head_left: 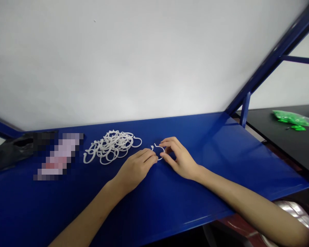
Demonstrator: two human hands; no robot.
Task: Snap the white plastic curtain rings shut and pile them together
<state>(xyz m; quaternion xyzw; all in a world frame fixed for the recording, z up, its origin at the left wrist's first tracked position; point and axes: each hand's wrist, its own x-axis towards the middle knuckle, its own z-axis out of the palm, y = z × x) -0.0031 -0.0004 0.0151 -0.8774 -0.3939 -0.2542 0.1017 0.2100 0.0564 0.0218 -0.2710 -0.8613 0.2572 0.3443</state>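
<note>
- Head view: the likeliest trouble, I judge, is the white ring (160, 146) slipping or springing loose, because only fingertips meet it and the right hand (179, 157) looks slack around its side.
- Pulling its 2 ends too far apart might bend or crack it, if the material is stiff.
- A sweep of the left hand (137, 165) toward the left edge of the bench (211, 147) could disturb the pile of rings (115, 145), whose overlapping loops may snag.
- The white ring sits between the 2 hands, well in from the near edge, its gap turned toward the far edge; whether it rests on the bench or is lifted, I cannot tell.
- It is at the left hand's fingertips and just beyond the right hand's thumb.
- Left hand: fingers bunched together, holding the ring's left side, which they hide.
- Right hand: half open, thumb and fingers parted about the ring's right side; I cannot tell whether they pinch it.
</note>
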